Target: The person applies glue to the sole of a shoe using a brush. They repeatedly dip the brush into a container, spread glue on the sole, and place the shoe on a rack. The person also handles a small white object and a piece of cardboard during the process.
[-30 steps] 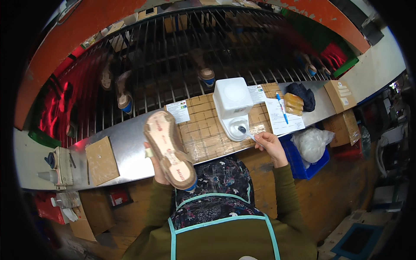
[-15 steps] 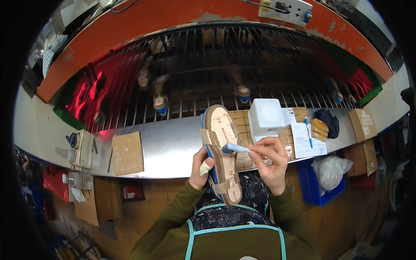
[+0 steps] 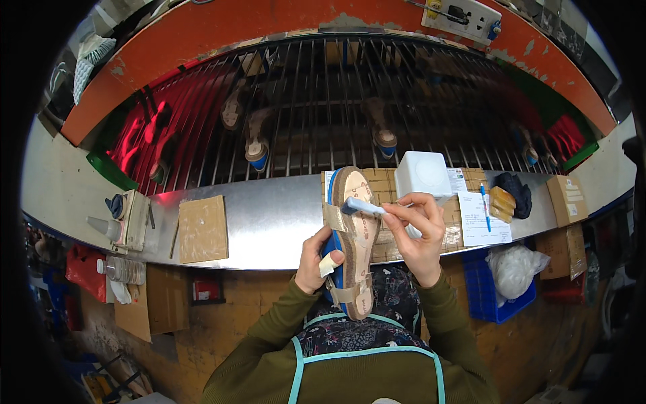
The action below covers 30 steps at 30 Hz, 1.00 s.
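My left hand [image 3: 315,259] grips a sandal [image 3: 351,237] by its side, sole edge blue, tan footbed facing up, beige straps across it. The thumb of that hand has a pale wrap on it. My right hand [image 3: 418,232] pinches a small brush [image 3: 362,206] with a light handle, its tip resting on the footbed near the front strap. Both hands are held above the front edge of the metal bench [image 3: 269,222], over my lap.
A white tub [image 3: 422,175] stands on a cardboard mat behind the sandal. Papers with a blue pen [image 3: 484,205], a dark cloth and small boxes lie to the right. A cardboard square [image 3: 202,227] and a glue bottle [image 3: 104,227] sit left. Sandals ride a wire rack [image 3: 323,108] behind.
My right hand came away from the white tub with the brush and set its tip on the sandal. My left hand swung the sandal from the left to the centre.
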Motion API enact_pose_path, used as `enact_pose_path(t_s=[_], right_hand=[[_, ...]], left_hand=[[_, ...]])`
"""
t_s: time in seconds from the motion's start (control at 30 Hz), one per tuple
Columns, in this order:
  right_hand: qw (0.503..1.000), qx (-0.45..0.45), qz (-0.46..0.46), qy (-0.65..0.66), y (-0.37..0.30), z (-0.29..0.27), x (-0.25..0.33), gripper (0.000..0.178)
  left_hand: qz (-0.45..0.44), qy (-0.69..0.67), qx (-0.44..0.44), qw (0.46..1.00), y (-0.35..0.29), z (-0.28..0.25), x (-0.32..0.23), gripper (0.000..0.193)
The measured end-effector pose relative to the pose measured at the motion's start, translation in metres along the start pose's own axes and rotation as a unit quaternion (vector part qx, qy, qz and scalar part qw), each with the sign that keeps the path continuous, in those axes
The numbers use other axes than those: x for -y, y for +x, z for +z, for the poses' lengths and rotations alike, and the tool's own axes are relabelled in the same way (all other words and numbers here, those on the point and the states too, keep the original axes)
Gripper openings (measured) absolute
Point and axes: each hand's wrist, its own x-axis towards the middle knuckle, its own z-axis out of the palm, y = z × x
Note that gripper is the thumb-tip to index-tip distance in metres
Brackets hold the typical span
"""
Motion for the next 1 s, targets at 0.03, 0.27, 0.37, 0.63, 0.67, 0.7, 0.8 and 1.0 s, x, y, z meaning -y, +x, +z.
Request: enact_pose_path(t_s=[0.03, 0.27, 0.37, 0.63, 0.67, 0.7, 0.8, 1.0], right_hand=[[1.000, 0.011, 0.001, 0.024, 0.000, 0.001, -0.001, 0.016], [0.993, 0.075, 0.012, 0.089, -0.014, 0.000, -0.017, 0.017], [0.994, 0.067, 0.010, 0.089, -0.012, 0.000, -0.015, 0.017], [0.999, 0.019, -0.039, -0.009, 0.001, 0.005, -0.003, 0.019], [1.000, 0.015, -0.026, 0.006, -0.005, 0.007, -0.006, 0.021], [1.000, 0.011, -0.013, 0.021, -0.010, 0.009, -0.010, 0.022], [0.999, 0.008, -0.001, 0.031, -0.020, 0.012, -0.011, 0.023], [1.000, -0.005, -0.025, 0.010, -0.035, 0.010, -0.012, 0.025]], left_hand=[[-0.001, -0.007, 0.001, 1.000, 0.001, -0.001, 0.000, 0.095], [-0.004, -0.091, 0.015, 0.996, 0.006, -0.005, -0.001, 0.084], [-0.019, -0.087, 0.021, 0.996, 0.007, -0.005, -0.007, 0.090], [-0.063, -0.145, 0.035, 0.987, 0.007, -0.004, -0.002, 0.095], [-0.060, -0.164, 0.037, 0.984, 0.006, -0.005, 0.000, 0.088], [-0.055, -0.167, 0.037, 0.984, 0.006, -0.006, 0.003, 0.086], [-0.036, -0.169, 0.035, 0.984, 0.007, -0.007, 0.009, 0.078], [-0.010, -0.209, 0.039, 0.977, 0.012, -0.002, 0.014, 0.074]])
